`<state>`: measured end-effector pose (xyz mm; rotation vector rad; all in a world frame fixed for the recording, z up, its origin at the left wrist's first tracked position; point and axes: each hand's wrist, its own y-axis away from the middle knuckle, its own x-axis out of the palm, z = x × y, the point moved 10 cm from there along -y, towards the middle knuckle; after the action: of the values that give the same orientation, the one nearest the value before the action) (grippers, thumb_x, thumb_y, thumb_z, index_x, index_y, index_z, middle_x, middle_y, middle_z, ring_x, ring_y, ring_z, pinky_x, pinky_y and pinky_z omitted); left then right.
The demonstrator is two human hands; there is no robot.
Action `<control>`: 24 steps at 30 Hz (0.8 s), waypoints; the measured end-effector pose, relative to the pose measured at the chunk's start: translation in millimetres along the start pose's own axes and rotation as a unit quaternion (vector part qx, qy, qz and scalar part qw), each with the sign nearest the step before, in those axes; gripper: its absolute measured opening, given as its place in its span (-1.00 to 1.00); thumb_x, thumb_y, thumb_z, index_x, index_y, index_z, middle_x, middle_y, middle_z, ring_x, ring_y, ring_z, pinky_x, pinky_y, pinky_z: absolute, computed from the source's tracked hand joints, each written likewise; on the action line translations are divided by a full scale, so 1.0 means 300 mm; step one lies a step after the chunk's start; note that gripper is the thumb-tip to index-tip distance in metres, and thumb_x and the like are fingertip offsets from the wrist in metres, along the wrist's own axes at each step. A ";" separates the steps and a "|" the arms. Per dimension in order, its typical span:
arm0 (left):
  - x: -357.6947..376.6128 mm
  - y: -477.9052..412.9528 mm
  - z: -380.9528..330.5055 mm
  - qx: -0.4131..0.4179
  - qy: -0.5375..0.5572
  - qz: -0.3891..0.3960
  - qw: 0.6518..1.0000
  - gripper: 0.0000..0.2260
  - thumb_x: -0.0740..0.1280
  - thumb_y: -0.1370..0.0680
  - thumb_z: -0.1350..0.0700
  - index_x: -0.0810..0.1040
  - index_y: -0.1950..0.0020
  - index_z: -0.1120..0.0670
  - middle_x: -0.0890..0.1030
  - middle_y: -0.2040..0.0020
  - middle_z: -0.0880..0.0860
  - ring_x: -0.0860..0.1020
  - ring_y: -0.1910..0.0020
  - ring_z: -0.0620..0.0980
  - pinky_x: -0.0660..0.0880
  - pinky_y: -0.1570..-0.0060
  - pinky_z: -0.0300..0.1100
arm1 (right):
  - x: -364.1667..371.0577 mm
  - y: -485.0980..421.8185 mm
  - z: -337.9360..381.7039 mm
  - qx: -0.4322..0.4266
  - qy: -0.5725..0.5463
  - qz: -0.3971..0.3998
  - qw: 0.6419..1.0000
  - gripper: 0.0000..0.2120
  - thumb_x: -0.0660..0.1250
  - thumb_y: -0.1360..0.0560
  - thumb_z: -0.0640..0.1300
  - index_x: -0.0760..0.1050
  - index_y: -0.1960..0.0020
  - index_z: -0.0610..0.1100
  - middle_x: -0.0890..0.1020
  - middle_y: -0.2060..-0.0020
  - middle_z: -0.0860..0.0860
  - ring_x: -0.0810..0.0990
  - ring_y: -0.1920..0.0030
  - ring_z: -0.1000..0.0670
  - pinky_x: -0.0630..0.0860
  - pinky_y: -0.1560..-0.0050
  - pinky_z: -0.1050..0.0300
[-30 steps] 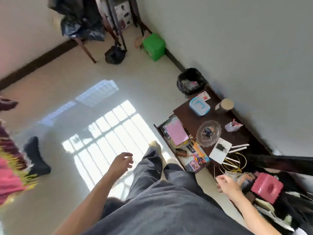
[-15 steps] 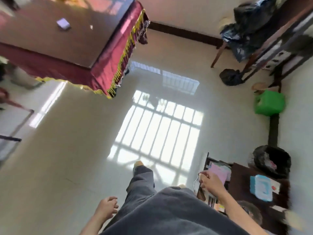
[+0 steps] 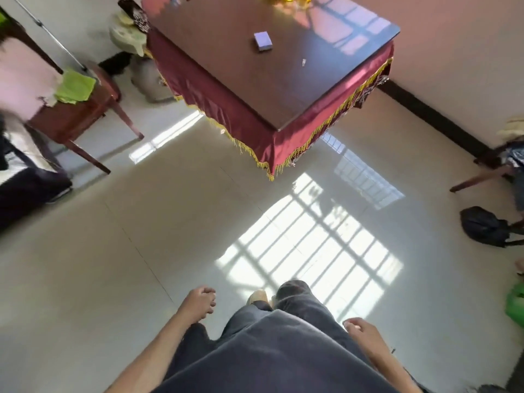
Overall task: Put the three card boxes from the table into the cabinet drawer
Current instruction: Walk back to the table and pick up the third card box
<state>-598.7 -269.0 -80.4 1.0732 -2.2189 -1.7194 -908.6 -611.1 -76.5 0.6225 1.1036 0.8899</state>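
Observation:
One small purple card box (image 3: pixel 262 40) lies on the dark wooden table (image 3: pixel 283 89), which stands far ahead with a red, gold-fringed cloth around its edge. No other card box shows, and the cabinet with its drawer is out of view. My left hand (image 3: pixel 200 303) hangs low beside my left leg, fingers loosely curled, holding nothing. At my right side my right hand (image 3: pixel 361 331) is likewise empty with relaxed fingers. Both hands are far from the table, over the pale tiled floor.
A wooden side table (image 3: pixel 71 117) with a green cloth (image 3: pixel 75 86) stands at the left, a dark sofa edge (image 3: pixel 25 188) below it. A black bag (image 3: pixel 482 226) and a green stool (image 3: pixel 516 304) lie at the right. Sunlit open floor stretches between me and the table.
My view has swung away from the low cabinet toward the red-draped table, which is now centred ahead. My right hand has dropped from the cabinet to my side. Both hands stay empty.

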 end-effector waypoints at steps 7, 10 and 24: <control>-0.186 -0.146 -0.275 0.027 0.094 -0.046 0.994 -0.87 0.19 -0.61 0.15 0.53 -0.05 0.03 0.62 0.13 0.10 0.55 0.31 -0.02 0.46 0.31 -0.21 | 0.015 -0.277 0.311 -0.008 0.107 0.052 0.993 -0.81 0.31 -0.63 -0.18 0.67 -0.11 -0.23 0.68 -0.13 -0.15 0.58 -0.12 -0.06 0.44 -0.12 0.15; -0.257 -0.172 -0.273 -0.018 0.095 -0.055 0.994 -0.84 0.18 -0.62 0.16 0.53 -0.12 0.09 0.60 0.14 0.10 0.53 0.33 -0.03 0.43 0.35 -0.23 | -0.007 -0.427 0.515 -0.020 0.123 0.063 0.990 -0.82 0.32 -0.61 -0.22 0.65 -0.11 -0.27 0.68 -0.15 -0.18 0.58 -0.10 -0.06 0.43 -0.08 0.14; -0.734 -0.334 -0.361 -0.115 0.108 -0.092 0.983 -0.85 0.21 -0.62 0.22 0.54 -0.13 0.14 0.52 0.24 -0.06 0.44 0.34 -0.19 0.29 0.39 -0.42 | 0.164 -0.753 1.941 -0.198 0.101 0.109 0.969 -0.82 0.28 -0.60 -0.10 0.61 -0.11 -0.14 0.71 0.12 -0.09 0.70 0.22 0.02 0.45 0.38 0.34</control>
<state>-336.7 -231.5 -65.5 1.3661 -1.7931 -1.7780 -286.7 -687.1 -80.6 0.3270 1.0090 1.3487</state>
